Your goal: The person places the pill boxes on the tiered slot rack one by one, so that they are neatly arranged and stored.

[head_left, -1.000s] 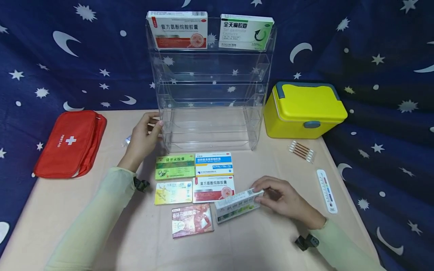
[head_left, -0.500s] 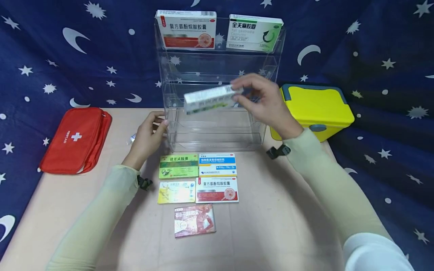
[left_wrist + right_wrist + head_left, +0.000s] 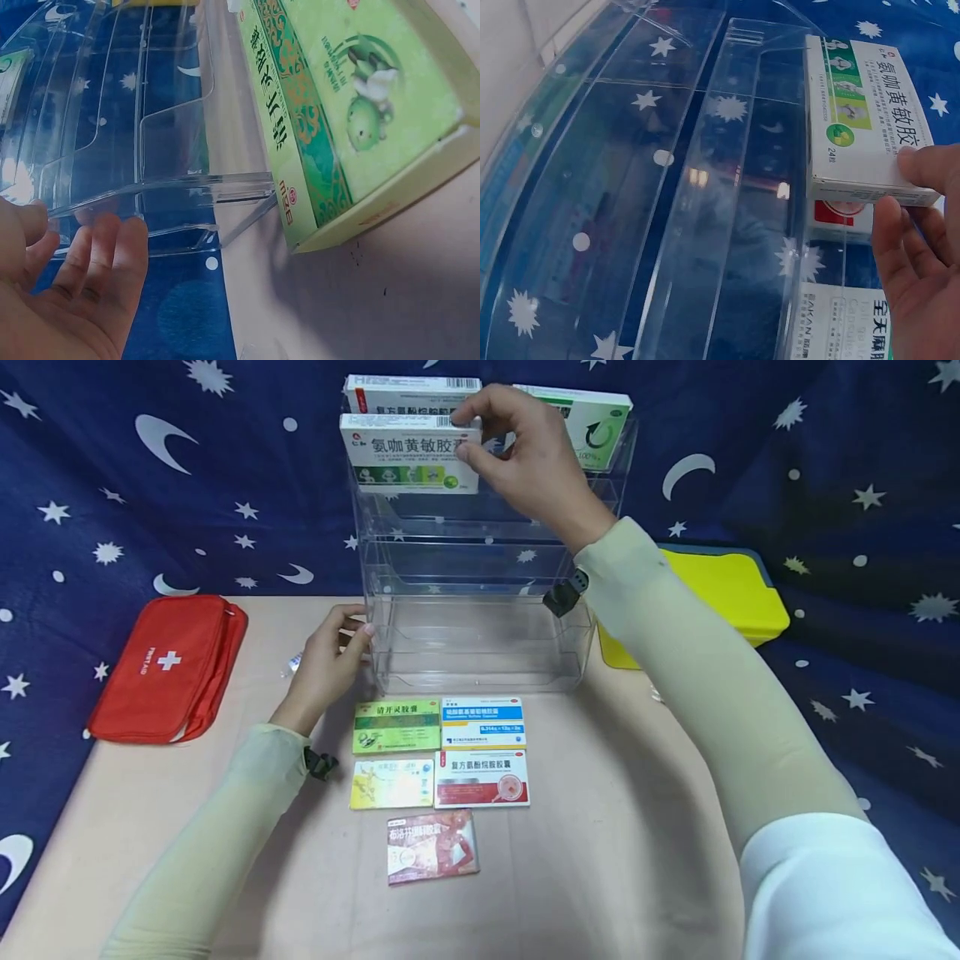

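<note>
My right hand (image 3: 517, 452) pinches a white and green medicine box (image 3: 408, 453) by its right end, upright in front of the upper left of the clear acrylic rack (image 3: 480, 568). In the right wrist view the same medicine box (image 3: 862, 120) sits between thumb and fingers (image 3: 911, 247). Behind it on the top shelf stand a red and white box (image 3: 412, 385) and a green and white box (image 3: 592, 422). My left hand (image 3: 326, 664) rests its fingers (image 3: 97, 262) against the rack's lower left wall (image 3: 150, 202).
Several medicine boxes lie flat in front of the rack, among them a green box (image 3: 396, 725), a blue and white box (image 3: 482, 722) and a pink box (image 3: 432, 847). A red first-aid pouch (image 3: 168, 664) lies left, a yellow case (image 3: 720, 597) right.
My right hand lifted the white and green box off the table, carried it up and turned it face-forward at the rack's upper left. The left hand stayed at the rack.
</note>
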The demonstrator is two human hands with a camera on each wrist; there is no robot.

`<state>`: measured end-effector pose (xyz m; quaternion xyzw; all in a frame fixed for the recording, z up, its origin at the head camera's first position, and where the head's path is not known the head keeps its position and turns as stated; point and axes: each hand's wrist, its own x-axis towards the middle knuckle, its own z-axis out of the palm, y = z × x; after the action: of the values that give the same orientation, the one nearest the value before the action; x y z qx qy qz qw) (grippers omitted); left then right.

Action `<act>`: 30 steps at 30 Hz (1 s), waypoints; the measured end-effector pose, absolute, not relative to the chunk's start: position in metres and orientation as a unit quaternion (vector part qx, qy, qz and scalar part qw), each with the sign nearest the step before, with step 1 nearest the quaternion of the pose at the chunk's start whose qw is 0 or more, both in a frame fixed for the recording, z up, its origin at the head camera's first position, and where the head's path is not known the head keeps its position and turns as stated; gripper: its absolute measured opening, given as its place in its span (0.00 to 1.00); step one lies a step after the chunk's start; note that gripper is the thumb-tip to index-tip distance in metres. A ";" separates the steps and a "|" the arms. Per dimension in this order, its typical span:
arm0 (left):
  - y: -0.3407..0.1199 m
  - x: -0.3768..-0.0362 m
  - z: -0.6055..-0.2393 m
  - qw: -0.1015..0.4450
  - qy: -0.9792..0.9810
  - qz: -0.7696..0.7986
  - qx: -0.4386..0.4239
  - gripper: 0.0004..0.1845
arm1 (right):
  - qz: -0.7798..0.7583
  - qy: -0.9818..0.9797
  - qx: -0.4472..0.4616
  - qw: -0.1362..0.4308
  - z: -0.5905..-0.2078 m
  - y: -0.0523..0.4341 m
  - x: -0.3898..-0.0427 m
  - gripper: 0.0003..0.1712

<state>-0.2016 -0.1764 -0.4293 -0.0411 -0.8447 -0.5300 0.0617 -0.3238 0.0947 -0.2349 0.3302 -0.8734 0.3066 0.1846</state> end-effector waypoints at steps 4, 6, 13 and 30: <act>-0.178 -0.201 -0.429 0.064 -0.845 -0.529 -0.039 0.22 | 0.296 -0.883 0.325 0.163 -0.238 0.089 -0.326 0.16; -0.178 -0.201 -0.429 0.063 -0.846 -0.528 -0.040 0.22 | 0.297 -0.886 0.321 0.152 -0.241 0.088 -0.327 0.16; -0.176 -0.203 -0.432 0.065 -0.847 -0.525 -0.044 0.23 | 0.304 -0.890 0.319 0.120 -0.250 0.091 -0.330 0.16; -0.175 -0.202 -0.432 0.063 -0.848 -0.525 -0.039 0.23 | 0.296 -0.894 0.320 0.109 -0.256 0.091 -0.332 0.15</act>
<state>-0.2021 -0.1750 -0.4319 -0.0387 -0.8481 -0.5246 0.0630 -0.3318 0.0909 -0.2560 0.3196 -0.8936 0.2956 0.1090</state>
